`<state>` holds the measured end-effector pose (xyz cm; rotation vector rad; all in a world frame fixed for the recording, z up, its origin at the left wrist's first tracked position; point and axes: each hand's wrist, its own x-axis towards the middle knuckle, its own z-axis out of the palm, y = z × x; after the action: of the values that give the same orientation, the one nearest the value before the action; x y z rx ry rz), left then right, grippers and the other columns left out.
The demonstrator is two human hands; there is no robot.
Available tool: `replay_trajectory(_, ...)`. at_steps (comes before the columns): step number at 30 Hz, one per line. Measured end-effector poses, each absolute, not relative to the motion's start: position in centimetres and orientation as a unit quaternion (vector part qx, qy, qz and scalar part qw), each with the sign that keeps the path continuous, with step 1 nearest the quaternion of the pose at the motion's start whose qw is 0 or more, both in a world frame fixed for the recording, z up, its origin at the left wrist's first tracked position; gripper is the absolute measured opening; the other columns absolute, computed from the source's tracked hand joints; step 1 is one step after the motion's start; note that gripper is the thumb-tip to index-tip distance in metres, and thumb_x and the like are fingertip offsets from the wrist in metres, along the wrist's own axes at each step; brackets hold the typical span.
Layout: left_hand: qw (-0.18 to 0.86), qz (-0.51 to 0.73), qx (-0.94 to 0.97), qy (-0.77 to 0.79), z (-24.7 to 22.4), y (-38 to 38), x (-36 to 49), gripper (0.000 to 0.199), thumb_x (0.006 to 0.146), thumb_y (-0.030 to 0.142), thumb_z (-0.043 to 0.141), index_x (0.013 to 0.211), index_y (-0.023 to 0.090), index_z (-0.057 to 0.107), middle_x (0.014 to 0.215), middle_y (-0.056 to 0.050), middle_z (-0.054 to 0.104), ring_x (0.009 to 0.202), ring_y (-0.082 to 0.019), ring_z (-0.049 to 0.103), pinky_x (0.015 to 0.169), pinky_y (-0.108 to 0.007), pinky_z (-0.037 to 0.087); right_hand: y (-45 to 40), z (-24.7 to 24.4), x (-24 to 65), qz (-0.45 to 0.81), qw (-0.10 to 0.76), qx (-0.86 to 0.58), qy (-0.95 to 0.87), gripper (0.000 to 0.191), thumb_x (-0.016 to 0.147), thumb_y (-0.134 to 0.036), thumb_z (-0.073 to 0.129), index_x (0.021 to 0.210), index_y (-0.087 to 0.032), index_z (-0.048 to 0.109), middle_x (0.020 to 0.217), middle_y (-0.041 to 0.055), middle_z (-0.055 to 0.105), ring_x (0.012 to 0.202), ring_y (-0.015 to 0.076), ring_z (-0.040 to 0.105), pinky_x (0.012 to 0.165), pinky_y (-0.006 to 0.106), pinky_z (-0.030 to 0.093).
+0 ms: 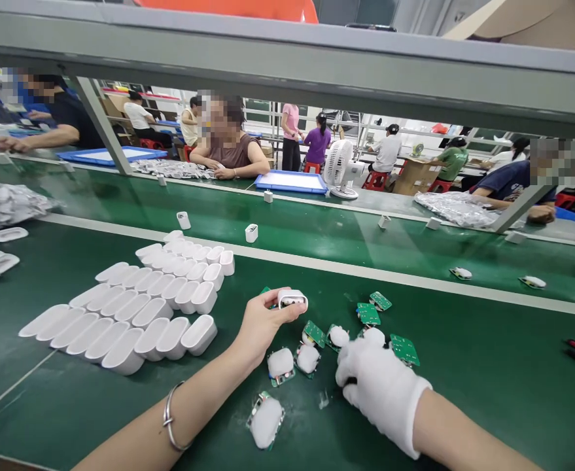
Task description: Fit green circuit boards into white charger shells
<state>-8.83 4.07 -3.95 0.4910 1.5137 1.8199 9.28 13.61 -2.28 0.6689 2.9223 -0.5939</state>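
Left hand [260, 324] (bare, bracelet at the wrist) pinching a white shell [292, 299] above the green mat [488, 366]; right hand [378, 383], gloved, curled over foam-capped circuit boards [311, 340]. Rows of empty white shells [135, 307] just left.

Bare left hand [260, 324] raised off the surface, fingers pinched closed, silver bangle on its wrist. White-gloved right hand [378, 379] rests palm down, fingers curled.
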Motion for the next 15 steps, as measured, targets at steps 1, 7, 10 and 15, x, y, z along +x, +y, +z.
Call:
replay_trajectory(1,0.359,0.707,0.179,0.583,-4.0,4.1,-8.7,0.05,0.053,0.029,0.086,0.095,0.01,0.067,0.08,-0.004,0.066,0.066,-0.012,0.057,0.063,-0.024,0.048,13.7,-2.2,8.6,-0.196,0.0,0.214,0.957,0.028,0.065,-0.01,0.059,0.084,-0.028,0.072,0.088,0.0016,0.069,0.077,0.0187,0.064,0.065,0.028,0.049)
replay_trajectory(7,0.406,0.69,0.201,0.565,-4.2,4.0,-7.9,0.076,0.053,0.038,0.086,0.116,0.01,0.055,0.093,-0.01,0.066,0.078,-0.019,0.063,0.07,-0.029,0.051,14.3,-2.3,4.5,-0.25,-0.223,0.124,0.934,0.054,0.076,-0.02,0.056,0.129,-0.028,0.052,0.128,0.0071,0.056,0.102,0.0204,0.059,0.082,0.033,0.05)
replay_trajectory(10,0.332,0.638,0.294,0.629,-3.9,3.7,-9.2,0.057,0.073,0.052,0.067,0.113,0.012,0.058,0.095,-0.012,0.067,0.086,-0.024,0.062,0.076,-0.035,0.049,15.5,-2.2,1.3,-0.266,-0.217,0.094,0.935,0.029,0.08,-0.025,0.055,0.108,-0.025,0.066,0.099,0.0037,0.068,0.09,0.0178,0.062,0.082,0.03,0.048)
replay_trajectory(15,-0.122,0.314,0.324,0.884,-2.8,2.1,-13.1,0.028,0.084,0.025,0.052,0.103,0.007,0.063,0.116,-0.024,0.056,0.114,-0.041,0.043,0.09,-0.049,0.036,22.7,-0.7,-3.9,-0.16,-0.155,0.359,0.906,0.038,0.084,-0.05,0.049,0.093,-0.02,0.07,0.093,0.0081,0.07,0.09,0.0227,0.063,0.072,0.027,0.044)
